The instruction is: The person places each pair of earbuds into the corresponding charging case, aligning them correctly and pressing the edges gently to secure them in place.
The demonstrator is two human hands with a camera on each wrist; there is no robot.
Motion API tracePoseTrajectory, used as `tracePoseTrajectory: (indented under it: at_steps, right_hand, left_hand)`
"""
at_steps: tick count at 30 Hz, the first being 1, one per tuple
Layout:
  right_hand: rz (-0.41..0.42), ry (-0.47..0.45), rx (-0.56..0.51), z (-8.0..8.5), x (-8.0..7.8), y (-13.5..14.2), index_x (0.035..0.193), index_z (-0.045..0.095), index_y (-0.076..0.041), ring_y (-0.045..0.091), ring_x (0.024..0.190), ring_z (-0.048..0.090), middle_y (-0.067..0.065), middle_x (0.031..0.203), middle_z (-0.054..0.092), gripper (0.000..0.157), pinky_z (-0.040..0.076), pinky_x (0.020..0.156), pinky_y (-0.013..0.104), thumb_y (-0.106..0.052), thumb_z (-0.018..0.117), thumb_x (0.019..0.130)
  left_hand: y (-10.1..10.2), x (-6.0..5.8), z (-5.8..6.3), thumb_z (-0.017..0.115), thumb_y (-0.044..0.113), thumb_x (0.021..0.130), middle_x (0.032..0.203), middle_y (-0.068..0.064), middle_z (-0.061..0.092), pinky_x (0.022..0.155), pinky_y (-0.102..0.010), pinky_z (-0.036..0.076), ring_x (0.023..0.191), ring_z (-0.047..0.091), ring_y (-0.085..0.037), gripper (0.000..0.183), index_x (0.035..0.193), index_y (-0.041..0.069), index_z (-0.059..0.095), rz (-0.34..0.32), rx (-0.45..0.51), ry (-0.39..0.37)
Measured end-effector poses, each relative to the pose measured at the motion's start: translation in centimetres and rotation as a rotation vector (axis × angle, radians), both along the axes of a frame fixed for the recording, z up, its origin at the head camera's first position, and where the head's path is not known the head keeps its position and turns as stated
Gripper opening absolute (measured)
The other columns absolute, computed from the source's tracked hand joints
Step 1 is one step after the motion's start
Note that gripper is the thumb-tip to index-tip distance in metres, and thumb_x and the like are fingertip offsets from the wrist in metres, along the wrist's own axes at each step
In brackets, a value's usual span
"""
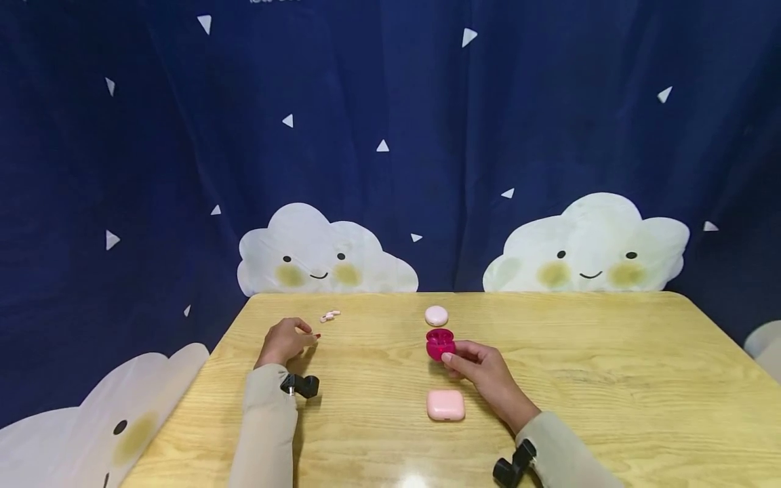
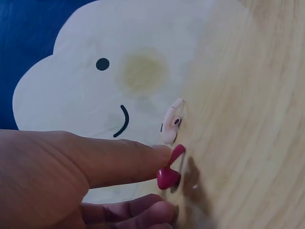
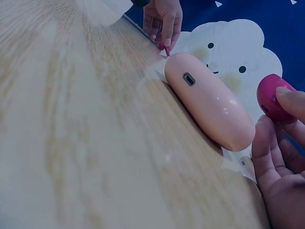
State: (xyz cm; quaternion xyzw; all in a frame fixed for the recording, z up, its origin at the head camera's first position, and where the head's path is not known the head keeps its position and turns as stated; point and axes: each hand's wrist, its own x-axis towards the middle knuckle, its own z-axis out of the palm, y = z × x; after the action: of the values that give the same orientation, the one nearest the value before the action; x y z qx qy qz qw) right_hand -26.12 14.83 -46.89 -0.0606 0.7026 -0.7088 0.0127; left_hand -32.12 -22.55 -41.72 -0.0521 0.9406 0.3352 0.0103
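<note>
My left hand [image 1: 285, 341] pinches a magenta earbud [image 2: 167, 177] at the left of the table, its thumb against the stem. Just beyond it lies a pair of pale pink earbuds [image 1: 329, 316]. In the right wrist view the same left hand [image 3: 164, 21] appears at the top, low over the table. My right hand [image 1: 482, 369] holds a magenta earbud case [image 1: 440, 346] between thumb and fingers, its lid raised. From the right wrist view only the outside of that case [image 3: 272, 98] shows, so its inside is hidden there.
A closed pink earbud case [image 1: 445, 405] lies nearer me than the magenta one. Beyond the magenta case sits a round pale pink case [image 1: 436, 315]. The wooden table [image 1: 610, 379] ends at a blue curtain [image 1: 390, 88] with printed clouds.
</note>
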Motion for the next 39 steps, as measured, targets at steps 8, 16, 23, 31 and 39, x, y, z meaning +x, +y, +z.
tracePoseTrajectory:
  at_steps: [8, 16, 23, 31, 39]
  right_hand:
    - [0.006, -0.015, 0.001, 0.29, 0.16, -0.01, 0.113, 0.066, 0.004, 0.022, 0.084, 0.064, 0.013, 0.096, 0.068, 0.037, 0.056, 0.073, 0.033, -0.02, 0.074, 0.086]
    - [0.006, -0.021, -0.008, 0.14, 0.18, -0.01, 0.113, 0.066, 0.004, 0.02, 0.083, 0.065, 0.013, 0.097, 0.068, 0.037, 0.056, 0.073, 0.032, -0.019, 0.074, 0.085]
    - [0.001, -0.01, 0.006, 0.27, 0.16, -0.08, 0.113, 0.066, 0.002, 0.022, 0.084, 0.065, 0.013, 0.097, 0.068, 0.037, 0.056, 0.073, 0.032, -0.02, 0.074, 0.086]
    - [0.003, -0.023, 0.003, 0.35, 0.1, -0.07, 0.114, 0.066, 0.003, 0.019, 0.084, 0.065, 0.013, 0.096, 0.068, 0.037, 0.056, 0.074, 0.032, -0.02, 0.074, 0.086]
    - [0.009, -0.018, -0.004, 0.39, 0.01, 0.1, 0.114, 0.066, 0.004, 0.021, 0.084, 0.065, 0.014, 0.097, 0.068, 0.037, 0.056, 0.074, 0.033, -0.02, 0.073, 0.086]
  left_hand:
    - [-0.19, -0.32, -0.53, 0.072, 0.015, 0.082, 0.063, -0.002, 0.054, 0.051, -0.027, 0.036, 0.053, 0.046, -0.013, 0.023, 0.1, 0.003, 0.066, 0.02, 0.042, -0.012]
    - [-0.18, -0.3, -0.87, 0.073, 0.011, 0.081, 0.066, -0.003, 0.053, 0.05, -0.027, 0.036, 0.054, 0.045, -0.015, 0.018, 0.095, 0.002, 0.067, 0.012, 0.044, 0.0]
    - [0.07, -0.24, -0.7, 0.073, 0.01, 0.08, 0.079, -0.008, 0.058, 0.056, -0.03, 0.037, 0.07, 0.05, -0.023, 0.014, 0.09, 0.004, 0.067, 0.02, 0.007, 0.034]
    - [0.27, -0.2, -0.49, 0.073, 0.01, 0.081, 0.084, -0.008, 0.061, 0.06, -0.031, 0.037, 0.075, 0.051, -0.024, 0.011, 0.088, 0.005, 0.067, 0.023, -0.024, 0.032]
    - [0.26, -0.34, -0.54, 0.072, 0.009, 0.081, 0.087, -0.009, 0.061, 0.063, -0.032, 0.038, 0.08, 0.052, -0.026, 0.007, 0.085, 0.005, 0.067, 0.009, -0.039, 0.033]
